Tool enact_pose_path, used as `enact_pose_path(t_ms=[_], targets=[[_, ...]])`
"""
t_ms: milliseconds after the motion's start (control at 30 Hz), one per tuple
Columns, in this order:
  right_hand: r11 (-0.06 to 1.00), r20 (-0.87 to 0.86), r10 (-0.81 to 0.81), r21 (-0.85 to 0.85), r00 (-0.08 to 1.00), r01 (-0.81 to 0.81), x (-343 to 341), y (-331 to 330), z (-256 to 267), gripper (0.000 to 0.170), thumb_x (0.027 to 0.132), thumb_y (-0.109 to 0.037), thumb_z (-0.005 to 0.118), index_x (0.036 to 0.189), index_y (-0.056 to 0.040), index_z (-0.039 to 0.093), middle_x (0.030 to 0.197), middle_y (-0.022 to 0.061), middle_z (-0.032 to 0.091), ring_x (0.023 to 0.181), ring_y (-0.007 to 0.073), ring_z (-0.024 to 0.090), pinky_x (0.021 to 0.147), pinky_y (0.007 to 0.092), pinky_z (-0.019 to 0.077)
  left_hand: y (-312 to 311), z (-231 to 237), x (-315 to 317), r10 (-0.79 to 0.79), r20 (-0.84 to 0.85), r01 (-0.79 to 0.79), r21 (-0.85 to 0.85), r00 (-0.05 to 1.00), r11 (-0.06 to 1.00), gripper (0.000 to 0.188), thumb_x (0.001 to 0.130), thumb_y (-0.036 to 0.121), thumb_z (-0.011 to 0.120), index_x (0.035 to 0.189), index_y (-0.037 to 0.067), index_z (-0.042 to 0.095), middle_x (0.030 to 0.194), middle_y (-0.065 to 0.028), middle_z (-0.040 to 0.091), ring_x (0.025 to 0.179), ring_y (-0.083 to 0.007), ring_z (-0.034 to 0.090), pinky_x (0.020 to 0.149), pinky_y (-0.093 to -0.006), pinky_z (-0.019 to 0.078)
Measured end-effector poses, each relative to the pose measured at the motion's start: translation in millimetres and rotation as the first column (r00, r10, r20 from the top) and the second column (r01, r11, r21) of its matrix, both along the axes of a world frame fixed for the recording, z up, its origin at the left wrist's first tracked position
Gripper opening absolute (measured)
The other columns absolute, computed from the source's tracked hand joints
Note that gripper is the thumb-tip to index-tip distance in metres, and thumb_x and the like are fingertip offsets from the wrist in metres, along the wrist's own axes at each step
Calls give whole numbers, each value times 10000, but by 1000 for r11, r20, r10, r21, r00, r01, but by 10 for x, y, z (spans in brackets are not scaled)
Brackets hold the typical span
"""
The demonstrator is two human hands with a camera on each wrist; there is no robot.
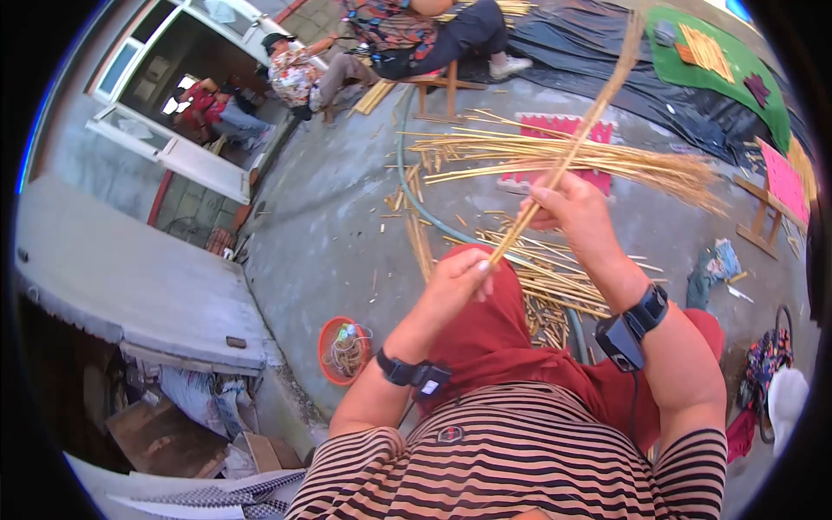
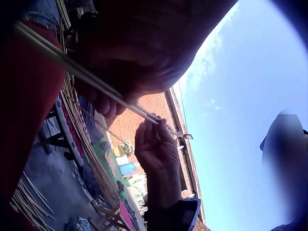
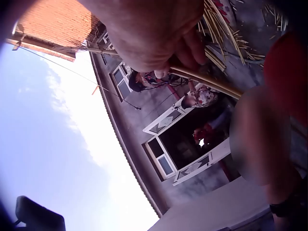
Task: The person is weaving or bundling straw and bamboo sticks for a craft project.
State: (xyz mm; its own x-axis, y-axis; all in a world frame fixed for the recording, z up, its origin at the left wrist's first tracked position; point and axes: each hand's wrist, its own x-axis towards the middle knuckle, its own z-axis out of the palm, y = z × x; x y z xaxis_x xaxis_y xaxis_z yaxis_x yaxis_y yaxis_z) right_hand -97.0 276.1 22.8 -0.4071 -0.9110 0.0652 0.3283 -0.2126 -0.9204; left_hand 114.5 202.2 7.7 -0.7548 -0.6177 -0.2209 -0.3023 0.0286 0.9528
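A few dry broomcorn stalks (image 1: 568,152) slant up and away from my lap, their brushy heads at the far end. My left hand (image 1: 459,279) pinches them near the lower cut ends, just above my knee. Farther up, the right hand (image 1: 576,212) grips the same stalks between thumb and fingers. In the left wrist view, the stalks (image 2: 77,70) pass beneath the dark left hand (image 2: 139,53) towards the right hand (image 2: 159,151). The right wrist view shows the stalks (image 3: 207,83) leaving the right hand (image 3: 149,33).
Beyond my hands, a pile of brushy stalks (image 1: 485,147) lies across a pink mat (image 1: 598,132). Cut stalks (image 1: 555,282) and short offcuts cover the ground before my knees. A red basket (image 1: 322,351) holds string at left. Other people sit near the doorway; a hose (image 1: 425,212) crosses the concrete.
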Motion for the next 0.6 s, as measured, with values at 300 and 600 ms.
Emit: enact_pose_path(t_ms=[300, 600], targets=[[996, -33, 39, -84, 999, -42, 105, -12, -128, 229, 863, -78, 577, 1070, 18, 591, 892, 71, 644, 824, 115, 605, 739, 250, 484, 124, 198, -588, 110, -170, -108, 16, 979, 994, 183, 955, 144, 427, 964, 25, 566, 723, -72, 618, 579, -137, 592, 527, -242, 478], [989, -45, -135, -67, 990, 132, -149, -50, 64, 265, 919, -203, 529, 1080, 3, 572, 905, 54, 640, 698, 88, 596, 660, 251, 461, 63, 232, -681, 173, -201, -198, -113, 964, 974, 145, 930, 148, 481, 875, 60, 583, 609, 9, 530, 468, -27, 376, 419, -173, 269]])
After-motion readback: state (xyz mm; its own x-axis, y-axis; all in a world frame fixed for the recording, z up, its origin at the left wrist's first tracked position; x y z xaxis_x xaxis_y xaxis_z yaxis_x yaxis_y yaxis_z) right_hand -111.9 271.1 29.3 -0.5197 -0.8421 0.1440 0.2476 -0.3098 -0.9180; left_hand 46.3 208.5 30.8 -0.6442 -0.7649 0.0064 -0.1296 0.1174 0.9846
